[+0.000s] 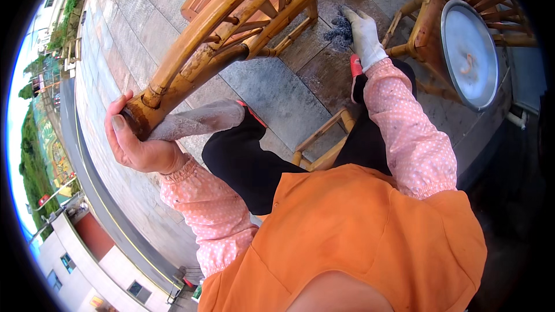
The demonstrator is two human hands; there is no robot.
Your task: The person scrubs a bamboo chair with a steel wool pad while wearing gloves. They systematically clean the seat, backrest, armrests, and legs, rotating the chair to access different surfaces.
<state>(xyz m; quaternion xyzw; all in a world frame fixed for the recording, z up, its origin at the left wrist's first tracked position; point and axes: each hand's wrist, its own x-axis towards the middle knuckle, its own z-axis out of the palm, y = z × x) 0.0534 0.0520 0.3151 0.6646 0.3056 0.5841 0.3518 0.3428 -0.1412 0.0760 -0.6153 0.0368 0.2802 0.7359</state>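
My left hand, bare, grips the end of a thick bamboo pole on a tilted bamboo chair. A damp-looking grey cloth stretches from beside that palm towards my left knee. My right hand wears a whitish work glove. Its fingers are on a dark grey, shaggy scrubbing wad, held low over the paving beyond my right foot. A gap separates the wad from the chair in this view.
A metal basin of cloudy, sudsy water rests on another bamboo chair at the right. Bamboo rungs show between my legs. Stone paving lies below, with wet-looking patches. A road runs along the left.
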